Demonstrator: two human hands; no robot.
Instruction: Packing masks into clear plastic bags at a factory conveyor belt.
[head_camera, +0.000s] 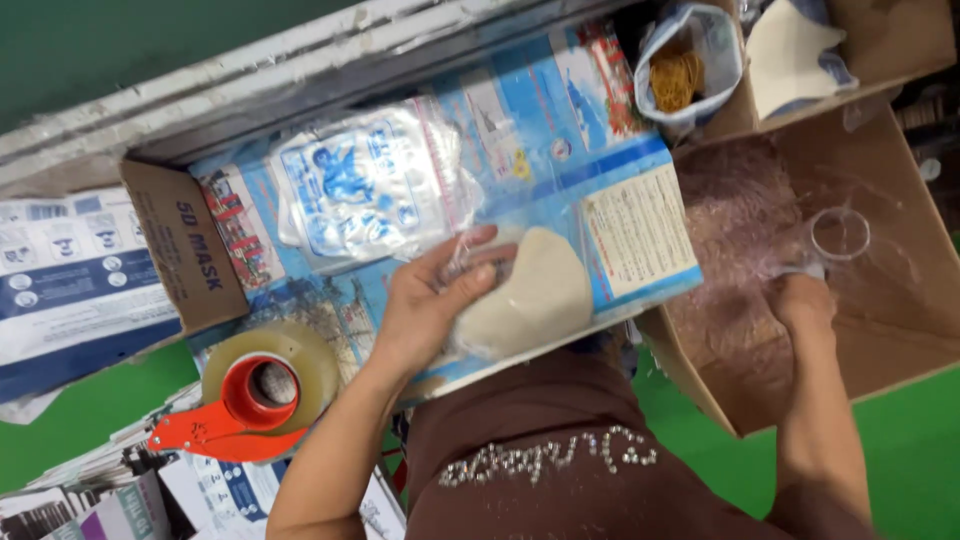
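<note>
Left hand (425, 305) grips our bagged beige mask (520, 295) on the blue board (560, 150). At 3 o'clock, our right hand (805, 305) grasps clear wrap (740, 220) inside the cardboard box (900, 280).

Tape dispenser (262, 395) — leftward obstacle
</note>
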